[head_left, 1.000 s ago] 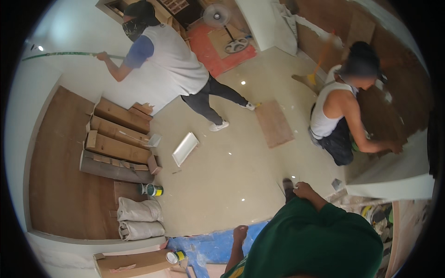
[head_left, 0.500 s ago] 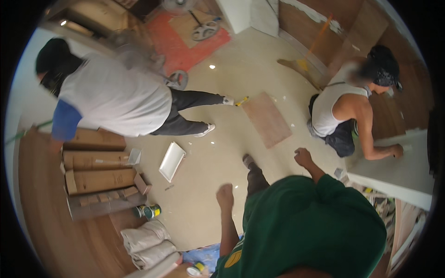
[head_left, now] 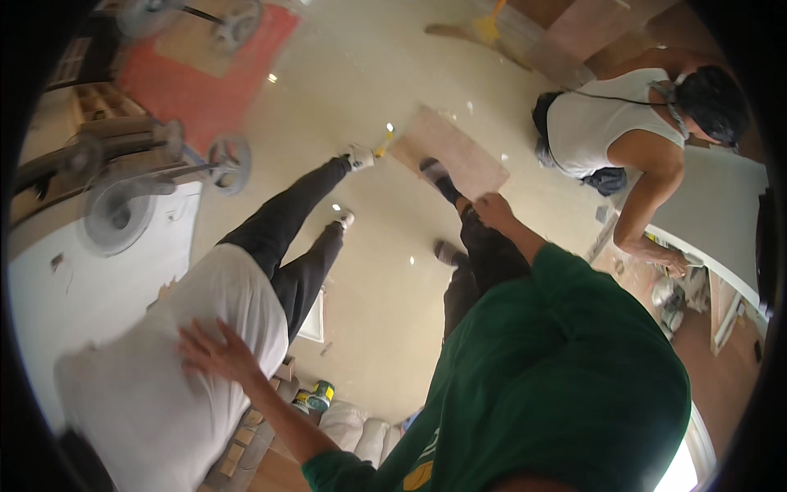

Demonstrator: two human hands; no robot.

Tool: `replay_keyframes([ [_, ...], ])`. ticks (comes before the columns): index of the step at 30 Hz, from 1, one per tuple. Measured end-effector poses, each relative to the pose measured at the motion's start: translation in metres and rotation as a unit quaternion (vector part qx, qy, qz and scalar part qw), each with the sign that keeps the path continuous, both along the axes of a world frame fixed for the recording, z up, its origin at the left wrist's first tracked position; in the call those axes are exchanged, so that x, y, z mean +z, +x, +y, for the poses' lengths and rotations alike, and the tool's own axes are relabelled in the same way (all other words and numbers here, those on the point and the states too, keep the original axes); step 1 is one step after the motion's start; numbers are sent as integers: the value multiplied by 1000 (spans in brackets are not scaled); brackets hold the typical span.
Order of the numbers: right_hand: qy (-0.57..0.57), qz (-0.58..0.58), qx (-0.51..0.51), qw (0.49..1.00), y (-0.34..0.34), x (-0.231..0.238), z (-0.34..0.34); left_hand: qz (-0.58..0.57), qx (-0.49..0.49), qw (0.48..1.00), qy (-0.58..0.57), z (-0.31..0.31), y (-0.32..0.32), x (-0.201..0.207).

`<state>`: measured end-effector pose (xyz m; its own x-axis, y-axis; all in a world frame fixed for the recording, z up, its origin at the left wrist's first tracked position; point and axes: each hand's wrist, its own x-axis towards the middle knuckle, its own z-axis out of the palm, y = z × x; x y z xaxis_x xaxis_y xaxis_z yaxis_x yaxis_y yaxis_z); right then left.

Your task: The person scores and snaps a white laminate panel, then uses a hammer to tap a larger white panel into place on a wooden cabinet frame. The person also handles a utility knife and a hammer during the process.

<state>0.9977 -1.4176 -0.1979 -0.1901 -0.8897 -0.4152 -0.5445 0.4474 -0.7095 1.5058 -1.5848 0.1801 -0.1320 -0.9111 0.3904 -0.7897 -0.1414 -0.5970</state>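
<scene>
Left of the board (head_left: 466, 152): left hand (head_left: 217, 354) spread before white shirt (head_left: 164, 403); yellow-labelled can (head_left: 320, 395). Right hand (head_left: 494, 211) beside the board, grip unclear.

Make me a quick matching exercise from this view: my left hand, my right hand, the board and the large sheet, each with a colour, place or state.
1. Left hand
2. Right hand
3. Board
4. Large sheet

A. Loosely curled
B. Red
C. Spread open, seen against a white shirt
D. Partly covered by a foot in this view

Pairs: 1-C; 2-A; 3-D; 4-B
</scene>
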Motion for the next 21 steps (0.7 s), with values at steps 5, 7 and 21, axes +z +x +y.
replay_keyframes([
  [5, 184, -7, -108, 977, 44, -145, -89, -131, -31, 991, -15, -45, 19, -42],
  [7, 184, 40, -24, 982, 60, -211, -116, -165, -7, 986, -2, -53, 5, -26],
  [21, 202, 137, -148, 958, 107, -490, -365, -190, -95, 972, 97, -232, -81, -243],
])
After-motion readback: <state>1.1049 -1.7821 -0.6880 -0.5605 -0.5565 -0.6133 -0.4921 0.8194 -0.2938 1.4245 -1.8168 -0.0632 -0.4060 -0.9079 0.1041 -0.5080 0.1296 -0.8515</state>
